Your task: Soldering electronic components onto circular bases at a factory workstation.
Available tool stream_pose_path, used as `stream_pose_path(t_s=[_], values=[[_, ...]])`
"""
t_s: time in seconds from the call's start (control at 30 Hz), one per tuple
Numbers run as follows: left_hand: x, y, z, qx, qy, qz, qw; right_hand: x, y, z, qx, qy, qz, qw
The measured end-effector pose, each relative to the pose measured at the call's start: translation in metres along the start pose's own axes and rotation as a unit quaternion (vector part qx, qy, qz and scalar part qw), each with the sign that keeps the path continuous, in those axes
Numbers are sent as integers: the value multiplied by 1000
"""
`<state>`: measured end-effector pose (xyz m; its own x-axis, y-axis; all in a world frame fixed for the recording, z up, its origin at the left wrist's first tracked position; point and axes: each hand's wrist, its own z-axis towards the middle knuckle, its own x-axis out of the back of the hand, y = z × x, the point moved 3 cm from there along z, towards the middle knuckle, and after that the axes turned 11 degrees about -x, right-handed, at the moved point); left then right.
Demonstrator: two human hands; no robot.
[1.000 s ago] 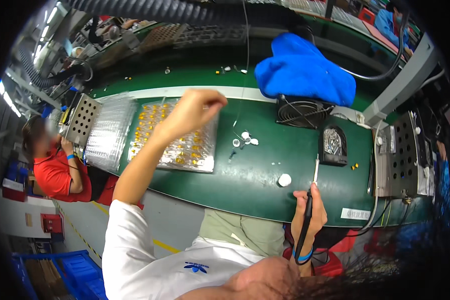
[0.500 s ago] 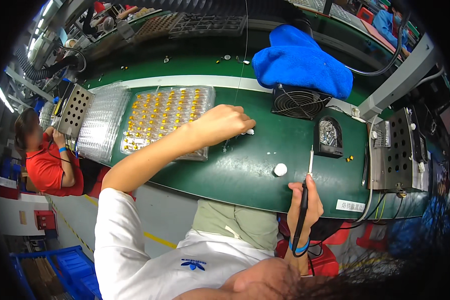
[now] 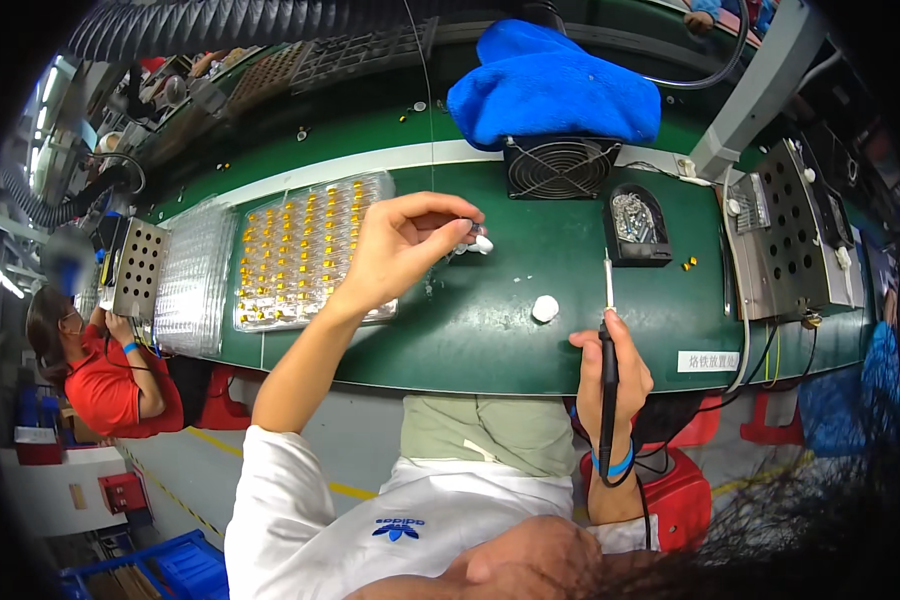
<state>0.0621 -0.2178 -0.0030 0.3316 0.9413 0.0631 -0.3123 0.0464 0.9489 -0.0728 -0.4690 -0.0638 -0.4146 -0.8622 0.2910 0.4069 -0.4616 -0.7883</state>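
Note:
My left hand (image 3: 400, 250) is over the middle of the green bench, thumb and fingertips pinched on a small greyish part (image 3: 474, 230), too small to name. Just below those fingertips is a small white piece (image 3: 483, 244); whether they touch is unclear. My right hand (image 3: 615, 375) grips a soldering iron (image 3: 609, 350) by its black handle, tip pointing up and away. Between the hands, a round white lump (image 3: 545, 309) lies on the bench. Left of my left hand, a clear plastic tray (image 3: 315, 310) holds rows of small yellow-gold parts.
Beyond the iron's tip stands a black open box (image 3: 639, 258) of small metal pieces. A fan (image 3: 562, 168) draped with a blue cloth (image 3: 560, 95) is at the back. Stacked clear trays (image 3: 198, 290) lie left; perforated metal housings (image 3: 785, 235) stand right. A person in red (image 3: 105, 390) sits left.
The whole view has shifted. My left hand has turned, so its thumb and pinched fingertips now show with a small part between them. My right hand keeps hold of the upright soldering iron.

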Motion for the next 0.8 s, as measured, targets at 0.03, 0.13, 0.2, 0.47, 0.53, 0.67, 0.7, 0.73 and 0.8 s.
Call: stream_pose_path(t_s=[0.03, 0.13, 0.2, 0.47, 0.53, 0.67, 0.7, 0.73, 0.8], values=[[-4, -1, -3, 2, -3, -4, 1000, 1, -2, 0, -5, 1, 6, 1000], [-17, -7, -11, 3, -33, -80, 996, -1, -9, -2, -12, 9, 28, 999], [-26, -13, -17, 24, -61, -78, 995, -7, -6, -5, -7, 18, 14, 1000], [-55, -32, -31, 97, -136, -78, 983, -12, 2, -2, 4, -13, 20, 1000], [-61, -36, -32, 77, -140, -46, 986, -12, 3, -1, 5, -22, 17, 1000], [-60, -35, -33, 30, -133, 40, 990, -16, -3, 3, 8, -51, 17, 999], [-57, -31, -34, 2, -131, 71, 989, -19, -5, 5, 9, -56, 24, 998], [-53, -27, -36, -26, -126, 104, 986, -24, -8, 8, 39, -69, 4, 997], [-63, -35, -27, -32, -149, 105, 983, -22, -22, 20, 34, -95, -46, 994]])
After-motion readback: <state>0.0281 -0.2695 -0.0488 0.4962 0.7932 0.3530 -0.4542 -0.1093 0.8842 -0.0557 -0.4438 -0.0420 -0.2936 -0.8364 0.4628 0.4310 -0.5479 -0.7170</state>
